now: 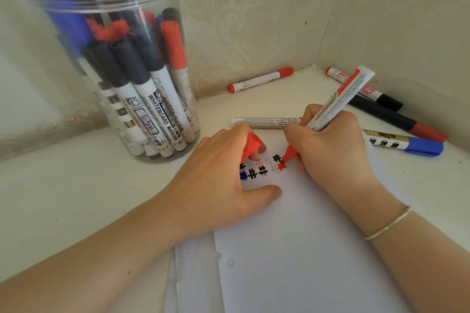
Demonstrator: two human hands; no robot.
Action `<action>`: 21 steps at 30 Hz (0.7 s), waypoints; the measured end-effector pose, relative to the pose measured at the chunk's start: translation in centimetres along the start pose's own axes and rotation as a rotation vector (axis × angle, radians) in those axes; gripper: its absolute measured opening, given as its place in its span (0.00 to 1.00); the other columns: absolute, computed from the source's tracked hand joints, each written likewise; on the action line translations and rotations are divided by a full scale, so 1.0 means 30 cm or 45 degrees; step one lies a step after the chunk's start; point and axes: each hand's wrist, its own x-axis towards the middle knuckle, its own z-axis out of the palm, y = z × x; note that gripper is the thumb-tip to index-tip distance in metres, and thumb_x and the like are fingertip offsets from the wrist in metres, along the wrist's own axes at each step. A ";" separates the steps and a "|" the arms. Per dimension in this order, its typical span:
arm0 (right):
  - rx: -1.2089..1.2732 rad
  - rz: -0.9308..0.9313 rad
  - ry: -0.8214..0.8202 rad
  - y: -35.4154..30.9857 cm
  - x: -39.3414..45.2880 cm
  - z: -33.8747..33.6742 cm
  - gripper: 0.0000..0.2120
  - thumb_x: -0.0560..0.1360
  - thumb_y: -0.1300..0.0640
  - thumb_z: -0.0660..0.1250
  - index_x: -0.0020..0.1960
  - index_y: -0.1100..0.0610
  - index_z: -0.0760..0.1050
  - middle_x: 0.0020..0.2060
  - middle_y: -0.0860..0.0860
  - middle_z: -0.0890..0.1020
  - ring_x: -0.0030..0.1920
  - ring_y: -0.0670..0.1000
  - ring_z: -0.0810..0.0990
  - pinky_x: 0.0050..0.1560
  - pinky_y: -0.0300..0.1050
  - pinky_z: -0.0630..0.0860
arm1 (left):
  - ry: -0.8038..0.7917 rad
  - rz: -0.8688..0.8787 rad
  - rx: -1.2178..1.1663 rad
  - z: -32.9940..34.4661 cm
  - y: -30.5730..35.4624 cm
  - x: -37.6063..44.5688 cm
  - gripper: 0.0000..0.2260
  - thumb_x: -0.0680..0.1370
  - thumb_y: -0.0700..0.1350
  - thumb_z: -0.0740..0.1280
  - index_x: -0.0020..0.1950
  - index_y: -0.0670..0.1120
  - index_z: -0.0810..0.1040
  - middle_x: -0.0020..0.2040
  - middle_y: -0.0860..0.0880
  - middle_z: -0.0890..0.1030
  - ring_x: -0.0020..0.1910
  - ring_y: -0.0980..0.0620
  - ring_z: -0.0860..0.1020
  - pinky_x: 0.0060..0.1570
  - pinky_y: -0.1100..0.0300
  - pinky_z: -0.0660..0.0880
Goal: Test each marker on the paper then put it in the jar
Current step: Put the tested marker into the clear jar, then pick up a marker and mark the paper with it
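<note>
Spreading across the near part of the white table (76,185) is the sheet of white paper (292,249), the broadest thing in view, with small hash marks (256,170) in black, blue and red drawn near its far end. Behind it to the left stands the clear plastic jar (106,33), lidless and upright, packed with whiteboard markers whose black, blue and red caps point up. The left hand (218,183) lies on the paper with its thumb flat, and its curled fingers hold a red cap (251,145). The right hand (330,147), with a thin bracelet (389,223) at the wrist, grips the red marker (338,99): a white barrel with a red band and printed text, tilted up and away to the right, its red tip touching the paper at a fresh red mark just beside a black one. Another marker (264,122) lies flat just beyond both hands; its cap end is hidden, so its colour may be red but I cannot tell. A red-capped marker (262,79) rests against the wall (254,7). To the right lie a few loose markers (396,119), close together, and nearest of them a blue-capped marker (407,143).
</note>
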 end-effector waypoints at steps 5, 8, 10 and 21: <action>0.081 0.015 -0.040 0.012 0.008 -0.004 0.10 0.67 0.66 0.64 0.33 0.69 0.64 0.23 0.55 0.67 0.25 0.48 0.63 0.23 0.37 0.61 | -0.012 0.026 0.026 0.001 -0.003 -0.006 0.19 0.69 0.61 0.68 0.55 0.54 0.71 0.44 0.61 0.71 0.47 0.61 0.69 0.46 0.69 0.66; 0.416 0.091 -0.021 0.016 0.019 -0.013 0.13 0.69 0.67 0.67 0.30 0.62 0.66 0.22 0.59 0.71 0.20 0.50 0.63 0.21 0.36 0.60 | 0.011 0.025 -0.186 -0.004 -0.006 -0.007 0.17 0.75 0.62 0.56 0.51 0.51 0.73 0.44 0.56 0.75 0.46 0.56 0.73 0.47 0.58 0.70; 0.641 0.088 -0.059 0.012 0.021 -0.024 0.15 0.70 0.64 0.72 0.31 0.57 0.67 0.22 0.57 0.72 0.18 0.49 0.65 0.21 0.36 0.62 | 0.031 -0.003 -0.354 -0.003 -0.010 -0.005 0.14 0.79 0.57 0.55 0.50 0.49 0.72 0.47 0.53 0.77 0.48 0.54 0.74 0.48 0.55 0.70; 1.241 0.185 -0.347 -0.011 0.019 -0.034 0.10 0.70 0.60 0.63 0.33 0.62 0.66 0.27 0.58 0.74 0.21 0.52 0.71 0.21 0.41 0.67 | 0.166 0.006 -0.251 0.001 -0.032 0.014 0.06 0.78 0.50 0.64 0.53 0.54 0.76 0.49 0.58 0.74 0.50 0.62 0.73 0.49 0.73 0.69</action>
